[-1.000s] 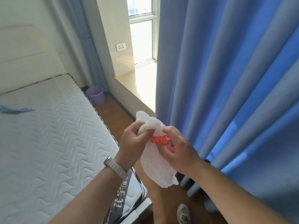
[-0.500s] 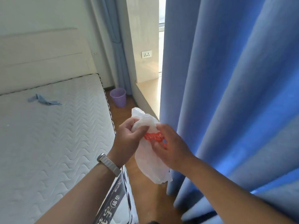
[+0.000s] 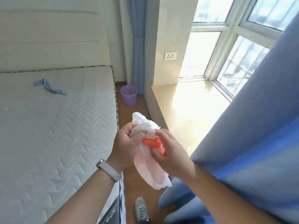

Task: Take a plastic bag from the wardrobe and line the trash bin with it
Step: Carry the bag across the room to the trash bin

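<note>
Hanging lengthwise downward, plastic bag [image 3: 151, 168], gripped by left hand [image 3: 125, 145], right hand [image 3: 169, 152]

A bedroom in a home: a bed with a bare quilted mattress [image 3: 48, 126] and pale headboard [image 3: 48, 38] fills the left side; blue curtains [image 3: 250, 126] hang by a large window [image 3: 226, 38] with a deep sill [image 3: 194, 102]; a wall socket [image 3: 170, 55] sits beside it; a purple trash bin [image 3: 129, 95] stands on the wood floor [image 3: 129, 113].
</note>
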Available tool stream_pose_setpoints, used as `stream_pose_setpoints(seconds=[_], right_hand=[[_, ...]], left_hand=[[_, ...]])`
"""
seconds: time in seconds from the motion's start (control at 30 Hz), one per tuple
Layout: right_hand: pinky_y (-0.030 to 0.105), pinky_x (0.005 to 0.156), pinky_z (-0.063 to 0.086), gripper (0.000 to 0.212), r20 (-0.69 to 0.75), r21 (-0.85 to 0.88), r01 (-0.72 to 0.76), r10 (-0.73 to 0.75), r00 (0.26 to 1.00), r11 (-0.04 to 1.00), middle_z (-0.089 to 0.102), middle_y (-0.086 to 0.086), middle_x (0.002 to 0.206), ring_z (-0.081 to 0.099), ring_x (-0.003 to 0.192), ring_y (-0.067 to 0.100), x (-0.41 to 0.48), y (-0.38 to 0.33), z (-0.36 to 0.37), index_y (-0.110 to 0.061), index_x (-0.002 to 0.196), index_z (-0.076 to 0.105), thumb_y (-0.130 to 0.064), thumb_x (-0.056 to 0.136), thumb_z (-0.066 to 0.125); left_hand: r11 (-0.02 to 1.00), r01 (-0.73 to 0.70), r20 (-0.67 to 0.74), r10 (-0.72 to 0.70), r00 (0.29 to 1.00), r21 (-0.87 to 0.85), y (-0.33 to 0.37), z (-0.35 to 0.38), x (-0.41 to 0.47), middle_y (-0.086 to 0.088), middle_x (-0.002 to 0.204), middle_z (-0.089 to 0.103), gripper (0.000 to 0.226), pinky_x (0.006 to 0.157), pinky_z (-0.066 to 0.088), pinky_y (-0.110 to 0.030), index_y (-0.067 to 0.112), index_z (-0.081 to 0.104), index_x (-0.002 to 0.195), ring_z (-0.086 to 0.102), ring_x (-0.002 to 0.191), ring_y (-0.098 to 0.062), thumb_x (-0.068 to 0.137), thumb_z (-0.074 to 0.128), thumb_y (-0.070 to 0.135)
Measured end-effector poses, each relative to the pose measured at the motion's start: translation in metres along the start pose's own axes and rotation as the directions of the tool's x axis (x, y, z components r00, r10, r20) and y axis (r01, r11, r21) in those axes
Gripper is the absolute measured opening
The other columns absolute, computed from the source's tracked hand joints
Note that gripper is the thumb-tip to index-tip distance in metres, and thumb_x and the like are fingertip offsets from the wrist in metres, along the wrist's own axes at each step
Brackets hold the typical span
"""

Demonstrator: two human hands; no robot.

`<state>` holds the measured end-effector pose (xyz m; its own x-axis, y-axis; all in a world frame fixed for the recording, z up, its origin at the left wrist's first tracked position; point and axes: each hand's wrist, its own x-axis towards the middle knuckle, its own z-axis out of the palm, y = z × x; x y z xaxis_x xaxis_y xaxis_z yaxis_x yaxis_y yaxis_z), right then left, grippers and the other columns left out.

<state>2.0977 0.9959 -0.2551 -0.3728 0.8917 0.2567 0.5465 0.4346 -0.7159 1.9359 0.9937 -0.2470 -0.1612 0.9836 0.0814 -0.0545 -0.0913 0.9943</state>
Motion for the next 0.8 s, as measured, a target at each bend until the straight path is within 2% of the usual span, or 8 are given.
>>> stream_pose_setpoints(seconds=[0.17, 0.27, 0.4, 0.53, 0.67, 0.73, 0.8], right_hand=[[0.023, 0.077, 0.047, 0.04, 0.011, -0.045, -0.025, 0.026, 1.0, 0.999, 0.054, -0.015, 0.117, 0.052, 0.093, 0.003, 0.1, 0.018, 0.016, -0.03, 0.126, 0.05, -0.04, 0.088, 0.056], [0.023, 0.073, 0.045, 0.038, -0.001, -0.037, 0.01, -0.01, 1.0, 0.999, 0.05, -0.019, 0.112, 0.051, 0.089, 0.002, 0.154, 0.021, 0.025, -0.034, 0.124, 0.048, -0.034, 0.088, 0.061], [0.023, 0.073, 0.044, 0.041, -0.021, -0.064, 0.042, -0.044, 0.999, 0.997, 0.05, -0.015, 0.112, 0.048, 0.087, 0.001, 0.208, 0.024, 0.035, -0.02, 0.128, 0.053, -0.027, 0.089, 0.062], [0.022, 0.072, 0.044, 0.037, -0.011, -0.064, 0.072, -0.073, 0.997, 0.995, 0.049, -0.017, 0.11, 0.048, 0.089, 0.001, 0.252, 0.03, 0.038, -0.02, 0.124, 0.054, -0.026, 0.089, 0.064], [0.017, 0.071, 0.044, 0.038, 0.007, -0.036, 0.08, -0.079, 0.997, 0.996, 0.052, -0.02, 0.112, 0.053, 0.089, 0.001, 0.294, 0.043, 0.044, -0.028, 0.12, 0.053, -0.041, 0.084, 0.053], [0.012, 0.069, 0.041, 0.036, 0.023, -0.01, 0.081, -0.081, 0.996, 0.997, 0.053, -0.018, 0.11, 0.054, 0.088, -0.001, 0.315, 0.051, 0.051, -0.028, 0.117, 0.054, -0.04, 0.084, 0.052], [0.013, 0.069, 0.041, 0.034, 0.035, 0.005, 0.086, -0.086, 0.996, 0.996, 0.054, -0.016, 0.109, 0.054, 0.088, 0.001, 0.338, 0.061, 0.059, -0.025, 0.116, 0.055, -0.037, 0.084, 0.054]], left_hand=[[0.997, 0.001, -0.041, 0.002, 0.999, 0.072, -0.007, -0.026, 0.099, 0.01, 0.071, 0.068, 0.009, 0.062, 0.05, -0.026, 0.021, 0.069, 0.085, 0.062, 0.067, -0.008, 0.079, 0.065, 0.025], [0.997, 0.001, -0.059, 0.003, 0.998, 0.073, -0.004, -0.041, 0.149, 0.012, 0.07, 0.067, 0.013, 0.063, 0.049, -0.026, 0.021, 0.069, 0.087, 0.061, 0.067, -0.006, 0.077, 0.065, 0.027], [0.998, 0.003, -0.08, 0.002, 0.997, 0.067, 0.0, -0.057, 0.197, 0.011, 0.07, 0.067, 0.011, 0.063, 0.05, -0.027, 0.022, 0.069, 0.086, 0.062, 0.067, -0.008, 0.077, 0.067, 0.029], [0.998, -0.005, -0.077, 0.009, 0.997, 0.056, 0.002, -0.063, 0.234, 0.008, 0.071, 0.067, 0.008, 0.064, 0.051, -0.03, 0.025, 0.069, 0.083, 0.063, 0.07, -0.011, 0.078, 0.066, 0.03], [0.998, -0.013, -0.09, 0.019, 0.996, 0.067, 0.001, -0.071, 0.271, -0.008, 0.08, 0.069, 0.021, 0.068, 0.053, -0.04, 0.025, 0.07, 0.085, 0.062, 0.075, -0.019, 0.07, 0.069, 0.04], [0.997, -0.004, -0.089, 0.011, 0.996, 0.073, -0.003, -0.077, 0.29, -0.013, 0.086, 0.07, 0.022, 0.072, 0.054, -0.046, 0.024, 0.07, 0.087, 0.064, 0.078, -0.029, 0.07, 0.07, 0.039], [0.995, 0.011, -0.093, -0.002, 0.996, 0.098, -0.009, -0.083, 0.313, -0.011, 0.088, 0.07, 0.017, 0.076, 0.055, -0.053, 0.024, 0.07, 0.088, 0.065, 0.084, -0.034, 0.075, 0.074, 0.033]])
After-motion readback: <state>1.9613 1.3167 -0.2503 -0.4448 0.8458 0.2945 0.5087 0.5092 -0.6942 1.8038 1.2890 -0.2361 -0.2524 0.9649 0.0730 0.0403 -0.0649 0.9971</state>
